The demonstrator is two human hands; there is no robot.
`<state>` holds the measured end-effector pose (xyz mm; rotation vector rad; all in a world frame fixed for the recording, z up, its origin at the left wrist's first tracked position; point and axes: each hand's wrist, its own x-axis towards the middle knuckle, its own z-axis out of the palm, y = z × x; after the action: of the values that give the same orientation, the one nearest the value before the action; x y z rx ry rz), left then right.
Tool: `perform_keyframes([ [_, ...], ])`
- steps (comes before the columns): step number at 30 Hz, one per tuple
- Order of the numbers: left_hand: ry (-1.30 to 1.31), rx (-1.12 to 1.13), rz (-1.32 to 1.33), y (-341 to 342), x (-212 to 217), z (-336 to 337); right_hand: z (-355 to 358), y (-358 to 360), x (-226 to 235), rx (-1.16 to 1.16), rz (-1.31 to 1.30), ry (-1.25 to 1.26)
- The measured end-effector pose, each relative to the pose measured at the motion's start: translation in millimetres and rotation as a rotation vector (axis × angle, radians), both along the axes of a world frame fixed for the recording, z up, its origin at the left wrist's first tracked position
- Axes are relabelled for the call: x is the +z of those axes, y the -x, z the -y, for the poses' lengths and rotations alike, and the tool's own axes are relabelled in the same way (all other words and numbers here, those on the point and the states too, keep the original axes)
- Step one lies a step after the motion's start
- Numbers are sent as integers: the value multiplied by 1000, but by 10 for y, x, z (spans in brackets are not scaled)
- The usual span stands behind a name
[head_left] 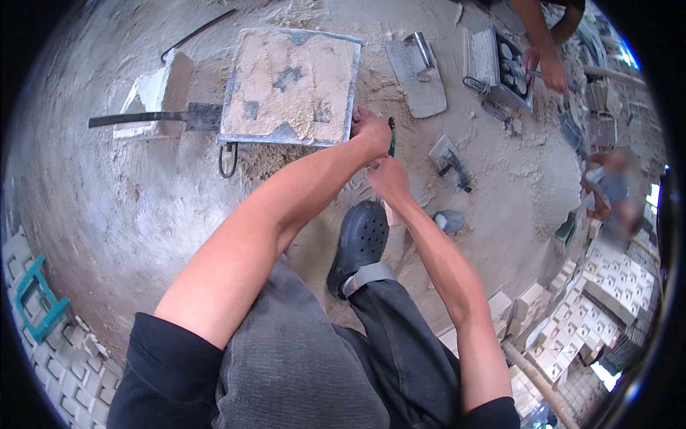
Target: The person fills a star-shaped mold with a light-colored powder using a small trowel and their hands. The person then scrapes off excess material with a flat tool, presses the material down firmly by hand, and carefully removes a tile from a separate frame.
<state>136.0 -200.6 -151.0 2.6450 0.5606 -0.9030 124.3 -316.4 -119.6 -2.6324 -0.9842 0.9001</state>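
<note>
A square metal mould (289, 86), its top spread with damp sandy mix and dark patches showing through, lies on the dusty floor in front of me. My left hand (371, 134) is at its right edge, fingers curled against the rim. Just nearer to me, my right hand (388, 179) is closed; what it holds, if anything, is hidden. A narrow dark-green thing (391, 136) shows beside my left hand, partly covered. A wire loop (228, 160) hangs from the mould's near left corner. From its left side sticks out a flat dark bar (136, 119).
A steel-handled trowel (420, 79) lies right of the mould, a smaller tool (451, 166) nearer. Another person's hands (547, 68) work at a second mould (511, 68). A white block (158, 89) stands left. Patterned pale blocks (572, 329) are stacked lower right; a teal frame (41, 300) lies left.
</note>
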Motion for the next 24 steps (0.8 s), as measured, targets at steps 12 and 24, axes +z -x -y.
perform_keyframes([
  [12,348,489,979,536,1452,-1286,-309,-502,1294,164,280,-130],
  [24,-160,594,1203,1476,770,-2285,-1668,51,1546,525,675,127],
])
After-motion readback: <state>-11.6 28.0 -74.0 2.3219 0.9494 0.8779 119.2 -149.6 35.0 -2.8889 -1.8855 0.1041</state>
